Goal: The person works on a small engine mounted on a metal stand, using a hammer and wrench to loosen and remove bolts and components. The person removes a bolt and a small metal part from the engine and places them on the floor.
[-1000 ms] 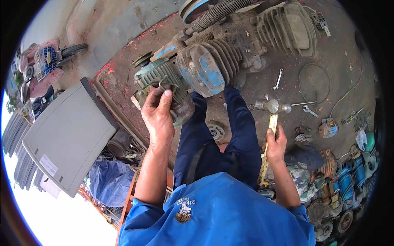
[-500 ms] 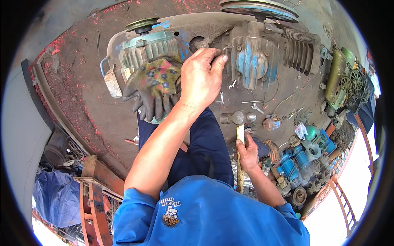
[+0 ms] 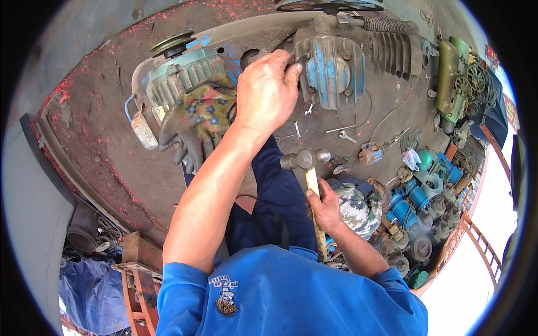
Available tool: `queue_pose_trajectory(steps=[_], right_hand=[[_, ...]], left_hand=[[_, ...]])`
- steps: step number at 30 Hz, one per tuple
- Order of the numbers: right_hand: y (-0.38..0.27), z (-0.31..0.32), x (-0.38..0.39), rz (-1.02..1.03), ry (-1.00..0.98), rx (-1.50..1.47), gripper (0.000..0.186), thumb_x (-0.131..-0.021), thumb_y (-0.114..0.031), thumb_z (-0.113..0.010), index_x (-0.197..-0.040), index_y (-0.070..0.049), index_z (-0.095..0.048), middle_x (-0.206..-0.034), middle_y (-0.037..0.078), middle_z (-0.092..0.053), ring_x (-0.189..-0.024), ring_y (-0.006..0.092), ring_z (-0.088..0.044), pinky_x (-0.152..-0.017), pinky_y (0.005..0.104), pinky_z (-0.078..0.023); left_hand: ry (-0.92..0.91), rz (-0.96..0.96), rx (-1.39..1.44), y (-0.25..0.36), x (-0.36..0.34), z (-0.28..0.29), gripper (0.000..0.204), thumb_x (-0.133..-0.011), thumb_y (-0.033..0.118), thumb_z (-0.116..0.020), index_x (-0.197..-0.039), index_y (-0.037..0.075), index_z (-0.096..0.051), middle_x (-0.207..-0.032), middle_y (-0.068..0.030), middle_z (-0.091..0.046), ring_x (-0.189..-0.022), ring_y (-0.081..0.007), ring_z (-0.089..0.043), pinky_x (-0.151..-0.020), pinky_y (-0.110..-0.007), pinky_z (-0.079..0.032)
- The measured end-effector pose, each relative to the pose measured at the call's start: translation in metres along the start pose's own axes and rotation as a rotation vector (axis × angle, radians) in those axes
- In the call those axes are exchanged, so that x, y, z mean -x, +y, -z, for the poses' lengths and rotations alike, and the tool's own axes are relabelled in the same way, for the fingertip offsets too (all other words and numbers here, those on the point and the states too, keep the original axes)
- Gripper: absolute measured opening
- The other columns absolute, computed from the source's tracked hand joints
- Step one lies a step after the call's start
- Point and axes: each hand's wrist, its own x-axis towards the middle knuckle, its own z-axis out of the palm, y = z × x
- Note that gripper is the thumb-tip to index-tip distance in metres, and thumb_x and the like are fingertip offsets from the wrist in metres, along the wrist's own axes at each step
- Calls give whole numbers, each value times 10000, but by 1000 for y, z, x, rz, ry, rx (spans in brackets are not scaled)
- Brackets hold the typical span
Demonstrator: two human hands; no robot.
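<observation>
My left hand [image 3: 268, 89] is closed, fingertips and thumb pinched together at the left edge of a dirty blue-grey compressor head [image 3: 334, 70]. What the fingers grip is hidden or too small to make out. Lower right, my right hand [image 3: 325, 208] wraps round the pale handle of a ball-peen hammer [image 3: 311, 180]. Its metal head points up, above my right knee and apart from the compressor. Left of my left hand, dark work gloves with a floral pattern [image 3: 202, 115] lie over a green finned motor [image 3: 188, 75].
Spanners [image 3: 347, 136] and a small copper-coloured motor part [image 3: 370, 153] lie on the dirty floor. Old motors and pumps [image 3: 404, 208] crowd the right side. A camouflage-patterned rounded thing [image 3: 363, 210] is beside my right hand. A rusty metal frame [image 3: 134, 280] stands lower left.
The view has shifted, so the compressor and motor sit farther left and higher. The camouflage-patterned thing now shows beside my right hand. Both hands keep their grips.
</observation>
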Motion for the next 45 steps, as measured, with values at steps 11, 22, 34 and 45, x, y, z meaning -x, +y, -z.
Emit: queue_pose_trajectory(steps=[11, 22, 34, 45], right_hand=[[10, -3, -6, 34, -17, -77, 472, -975, -174, -616, -1400, -11, -492, -715, 30, -577, -506, 99, -530, -466, 268, -452], [5, -60, -15, 333, 74, -569, 235, -1032, -188, -526, -1183, -10, -499, -726, 53, -558, -493, 114, -517, -444, 253, -436], [-82, -169, -29, 354, 119, -1308, 184, -1037, -168, -548, -1174, -63, -481, -765, 21, -527, -483, 103, -500, -414, 258, -441], [-114, -188, -43, 372, 111, -1361, 151, -1044, -182, -511, -1154, -90, -463, -726, 22, -521, -452, 105, -490, -386, 262, -425]], left_hand=[[-181, -232, -312, 13, -13, 15, 210, -959, 198, -615, -900, -3, -599, -892, -199, -638, -844, -443, -609, -745, -497, -490], [-510, -241, -600, 35, -45, 29, 272, -981, 247, -592, -912, -16, -599, -783, -234, -593, -773, -451, -554, -700, -493, -443], [-611, -541, -618, 30, -59, 30, 238, -977, 219, -624, -998, -18, -629, -838, -222, -608, -749, -410, -537, -703, -406, -469], [-578, -518, -591, 28, -57, 28, 231, -962, 221, -655, -958, -9, -640, -753, -189, -582, -652, -310, -497, -645, -376, -456]])
